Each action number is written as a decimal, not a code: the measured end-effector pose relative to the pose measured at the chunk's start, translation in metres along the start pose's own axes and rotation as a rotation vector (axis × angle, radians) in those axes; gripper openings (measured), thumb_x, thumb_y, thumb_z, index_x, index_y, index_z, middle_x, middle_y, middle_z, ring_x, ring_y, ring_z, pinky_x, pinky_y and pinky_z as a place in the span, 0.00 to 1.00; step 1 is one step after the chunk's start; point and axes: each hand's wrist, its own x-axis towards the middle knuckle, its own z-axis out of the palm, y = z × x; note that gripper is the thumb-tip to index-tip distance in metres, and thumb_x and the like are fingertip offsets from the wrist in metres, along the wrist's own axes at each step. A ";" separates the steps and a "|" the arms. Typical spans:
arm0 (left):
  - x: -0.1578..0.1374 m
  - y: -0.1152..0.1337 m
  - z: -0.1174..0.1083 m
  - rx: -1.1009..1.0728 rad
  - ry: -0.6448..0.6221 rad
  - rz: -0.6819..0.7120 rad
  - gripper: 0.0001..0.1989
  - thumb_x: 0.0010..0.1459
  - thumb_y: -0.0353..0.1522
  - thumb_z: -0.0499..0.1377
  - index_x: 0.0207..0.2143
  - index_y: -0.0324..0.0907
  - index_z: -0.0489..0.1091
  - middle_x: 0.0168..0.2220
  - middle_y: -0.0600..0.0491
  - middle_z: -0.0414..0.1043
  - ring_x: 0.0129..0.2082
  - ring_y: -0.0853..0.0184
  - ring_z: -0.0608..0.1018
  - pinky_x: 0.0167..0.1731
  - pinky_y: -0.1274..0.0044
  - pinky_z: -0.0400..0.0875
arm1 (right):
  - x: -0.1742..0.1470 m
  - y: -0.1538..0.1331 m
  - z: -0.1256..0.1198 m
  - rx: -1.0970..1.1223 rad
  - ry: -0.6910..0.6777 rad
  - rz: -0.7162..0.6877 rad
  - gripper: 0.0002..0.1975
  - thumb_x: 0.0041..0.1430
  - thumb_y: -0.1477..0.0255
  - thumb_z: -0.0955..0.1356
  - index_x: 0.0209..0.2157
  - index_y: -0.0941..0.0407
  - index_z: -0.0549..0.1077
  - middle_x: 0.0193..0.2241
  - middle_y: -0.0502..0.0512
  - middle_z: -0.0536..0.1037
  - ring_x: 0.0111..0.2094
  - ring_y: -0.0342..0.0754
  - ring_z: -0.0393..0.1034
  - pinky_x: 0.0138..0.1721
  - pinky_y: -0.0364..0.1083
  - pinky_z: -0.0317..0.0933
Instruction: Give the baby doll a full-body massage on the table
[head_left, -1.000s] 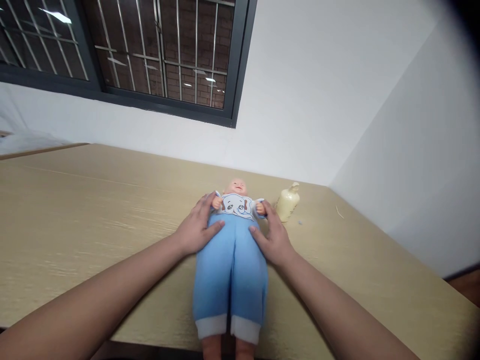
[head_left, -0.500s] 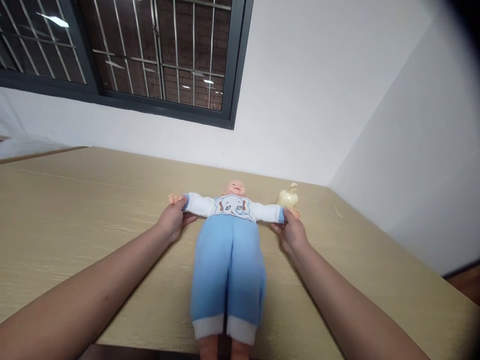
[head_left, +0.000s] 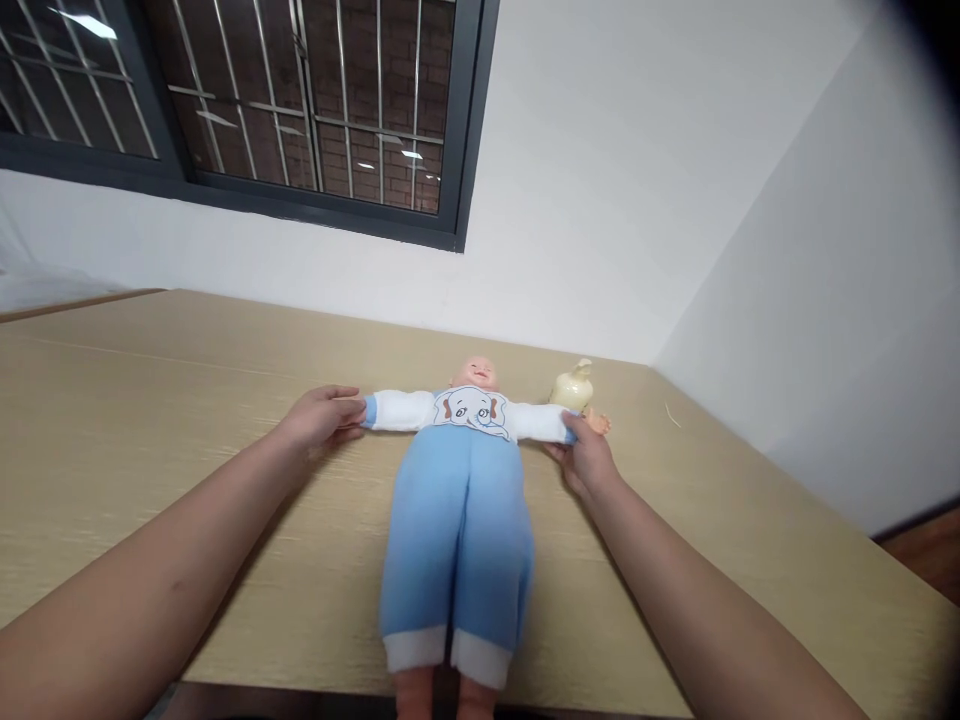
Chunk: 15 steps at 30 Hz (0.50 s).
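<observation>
A baby doll point(head_left: 465, 520) lies on its back on the table, its arms stretched out to both sides. It wears a white top with an elephant face and light blue trousers with white cuffs. My left hand point(head_left: 324, 415) is closed around the end of the doll's arm on the left, covering the doll's hand there. At the other blue sleeve cuff, my right hand point(head_left: 589, 452) pinches the fabric, and the doll's small hand sticks out past my fingers. The doll's feet run out of the bottom of the view.
Behind the right sleeve stands a cream-coloured, rounded object with a narrow top point(head_left: 572, 388). A thin pale strand point(head_left: 673, 415) lies on the wooden table point(head_left: 187, 350) to the right. White walls and a barred window point(head_left: 300, 100) bound the far side.
My left hand has shifted outward from the sleeve cuff onto the doll's hand, which it now hides. My right hand keeps its hold on the cuff. The view has tilted slightly.
</observation>
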 end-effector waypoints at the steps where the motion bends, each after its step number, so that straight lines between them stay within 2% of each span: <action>1: 0.000 0.002 -0.003 0.177 0.036 0.055 0.26 0.47 0.31 0.66 0.51 0.38 0.70 0.42 0.43 0.78 0.36 0.56 0.82 0.34 0.70 0.78 | 0.001 0.000 -0.001 0.004 -0.004 0.004 0.18 0.51 0.68 0.73 0.46 0.53 0.73 0.46 0.55 0.78 0.50 0.55 0.73 0.40 0.53 0.77; 4: -0.008 0.009 -0.003 0.717 0.082 0.274 0.26 0.50 0.36 0.63 0.53 0.39 0.71 0.50 0.42 0.76 0.46 0.49 0.79 0.45 0.63 0.74 | 0.004 0.002 -0.003 0.013 -0.007 0.009 0.18 0.52 0.68 0.72 0.46 0.52 0.73 0.47 0.54 0.78 0.51 0.55 0.73 0.41 0.54 0.77; 6: -0.023 0.013 0.006 0.917 -0.001 0.481 0.27 0.52 0.38 0.61 0.55 0.40 0.70 0.56 0.43 0.71 0.55 0.48 0.74 0.53 0.63 0.69 | 0.005 0.003 -0.004 0.019 -0.001 0.017 0.18 0.52 0.68 0.72 0.46 0.53 0.73 0.47 0.55 0.78 0.51 0.56 0.73 0.42 0.55 0.77; 8: -0.046 0.015 0.020 1.011 -0.214 0.716 0.31 0.52 0.37 0.62 0.59 0.42 0.67 0.62 0.44 0.65 0.61 0.49 0.67 0.59 0.64 0.63 | 0.006 0.004 -0.004 0.022 0.013 0.022 0.17 0.52 0.68 0.71 0.45 0.53 0.73 0.47 0.55 0.78 0.51 0.56 0.73 0.41 0.55 0.77; 10: -0.071 0.013 0.034 1.063 -0.439 0.841 0.39 0.53 0.34 0.61 0.67 0.49 0.55 0.70 0.46 0.48 0.67 0.50 0.57 0.62 0.62 0.58 | 0.006 0.003 -0.004 0.020 0.016 0.022 0.16 0.52 0.69 0.71 0.44 0.53 0.73 0.46 0.55 0.78 0.51 0.56 0.73 0.41 0.55 0.77; 12: -0.093 0.008 0.046 1.111 -0.598 0.938 0.46 0.52 0.32 0.63 0.70 0.55 0.47 0.73 0.49 0.32 0.70 0.46 0.48 0.63 0.57 0.56 | 0.007 0.003 -0.004 0.018 0.020 0.018 0.16 0.52 0.69 0.71 0.44 0.53 0.73 0.46 0.55 0.78 0.50 0.55 0.73 0.40 0.53 0.77; 13: -0.100 0.006 0.051 1.129 -0.636 0.971 0.48 0.51 0.31 0.63 0.70 0.56 0.45 0.73 0.50 0.28 0.70 0.44 0.45 0.62 0.55 0.55 | 0.008 0.003 -0.004 0.015 0.027 0.017 0.16 0.52 0.69 0.71 0.44 0.54 0.73 0.46 0.55 0.78 0.50 0.55 0.73 0.40 0.53 0.78; 15: -0.109 0.000 0.059 1.140 -0.636 1.039 0.50 0.49 0.31 0.65 0.70 0.58 0.44 0.73 0.50 0.27 0.70 0.41 0.42 0.62 0.51 0.54 | 0.009 0.004 -0.004 0.005 0.055 0.013 0.16 0.52 0.69 0.71 0.43 0.54 0.73 0.45 0.56 0.78 0.49 0.55 0.74 0.37 0.51 0.78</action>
